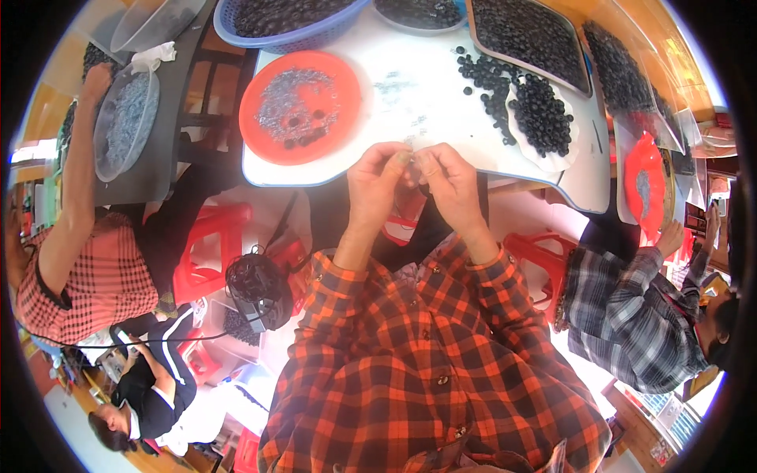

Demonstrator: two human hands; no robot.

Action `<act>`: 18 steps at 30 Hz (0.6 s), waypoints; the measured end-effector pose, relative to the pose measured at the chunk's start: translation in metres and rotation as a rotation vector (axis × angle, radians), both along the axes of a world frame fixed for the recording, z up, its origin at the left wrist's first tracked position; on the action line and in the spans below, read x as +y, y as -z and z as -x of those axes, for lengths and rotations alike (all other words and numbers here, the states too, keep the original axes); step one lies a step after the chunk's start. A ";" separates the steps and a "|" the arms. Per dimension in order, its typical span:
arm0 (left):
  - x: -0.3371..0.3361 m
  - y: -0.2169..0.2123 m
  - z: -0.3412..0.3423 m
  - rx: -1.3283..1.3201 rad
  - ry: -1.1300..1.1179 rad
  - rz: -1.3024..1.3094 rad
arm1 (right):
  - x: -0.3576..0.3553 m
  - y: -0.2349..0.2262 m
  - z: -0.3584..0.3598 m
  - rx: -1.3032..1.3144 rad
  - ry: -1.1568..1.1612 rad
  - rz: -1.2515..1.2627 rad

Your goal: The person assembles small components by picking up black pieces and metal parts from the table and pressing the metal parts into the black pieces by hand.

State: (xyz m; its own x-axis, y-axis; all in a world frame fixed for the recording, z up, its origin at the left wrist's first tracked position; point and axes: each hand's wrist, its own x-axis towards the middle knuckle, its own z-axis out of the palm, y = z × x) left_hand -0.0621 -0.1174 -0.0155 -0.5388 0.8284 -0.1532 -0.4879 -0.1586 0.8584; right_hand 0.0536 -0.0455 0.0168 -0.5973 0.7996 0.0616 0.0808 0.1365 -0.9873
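Note:
My left hand (377,186) and my right hand (451,184) meet just off the near edge of the white table (378,142). Thumbs and fingertips are pinched together around something too small to make out. To their left lies an orange-red plate (348,106) with many small clear pieces (293,93) and several black round parts (303,135) on it. Right of my hands, a white scalloped dish (559,163) carries a heap of small black round parts (542,112). More black parts (493,85) are scattered loose beside that dish.
At the far side stand a blue basket (315,37), a pale bowl (430,31) and a tray (588,75), all full of black parts. People sit on both sides: a checked-shirt worker (102,268) beside a clear bowl (101,146), and a grey-plaid worker (623,315). Red stools (209,244) flank me.

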 end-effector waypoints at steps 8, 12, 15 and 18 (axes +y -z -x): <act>0.000 0.007 -0.008 0.214 -0.006 0.041 | -0.001 0.003 -0.003 0.011 -0.007 0.187; 0.000 0.012 -0.012 0.239 -0.046 0.086 | -0.008 0.008 0.000 0.082 0.001 0.192; -0.001 0.013 -0.016 0.249 -0.086 0.099 | -0.010 0.005 0.001 0.073 0.017 0.138; 0.000 0.015 -0.020 0.247 -0.125 0.106 | -0.012 0.001 0.002 -0.002 0.051 0.020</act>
